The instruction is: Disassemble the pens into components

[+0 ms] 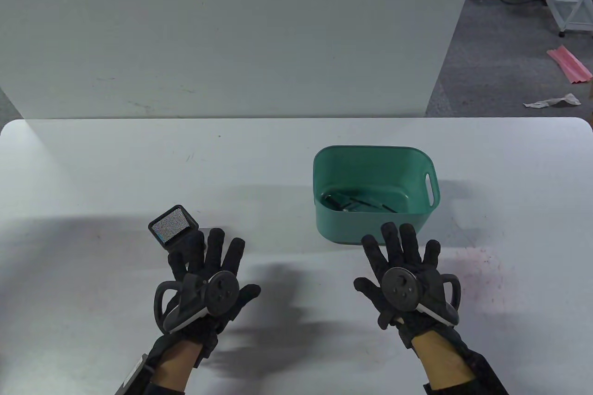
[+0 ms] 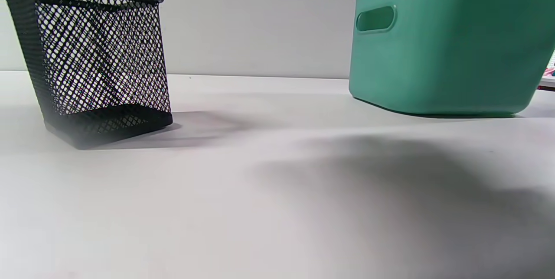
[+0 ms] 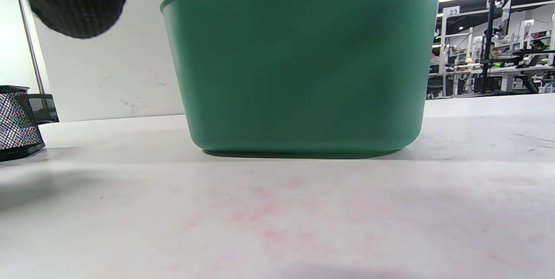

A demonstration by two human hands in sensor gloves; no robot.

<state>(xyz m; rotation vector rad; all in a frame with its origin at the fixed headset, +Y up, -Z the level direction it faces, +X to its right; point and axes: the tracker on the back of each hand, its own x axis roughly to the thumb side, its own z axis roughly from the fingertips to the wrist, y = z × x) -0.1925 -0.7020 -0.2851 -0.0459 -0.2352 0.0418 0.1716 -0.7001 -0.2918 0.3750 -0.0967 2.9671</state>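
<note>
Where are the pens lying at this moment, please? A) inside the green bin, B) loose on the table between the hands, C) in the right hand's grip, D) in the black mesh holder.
A: in the table view the dark pens lie on the floor of the green bin, while the right hand and left hand are spread flat and hold nothing.

Bin [image 1: 376,219] sat on the bench [image 1: 92,172], right of centre. Pen parts [image 1: 354,203] lay in the bin, on its floor. Mesh cup [image 1: 172,224] stood on the bench left of the bin, well apart. Left hand [image 1: 204,281] was just in front of the cup, right hand [image 1: 404,277] just in front of the bin. Wall panel [image 1: 231,29] stood behind the bench.
</note>
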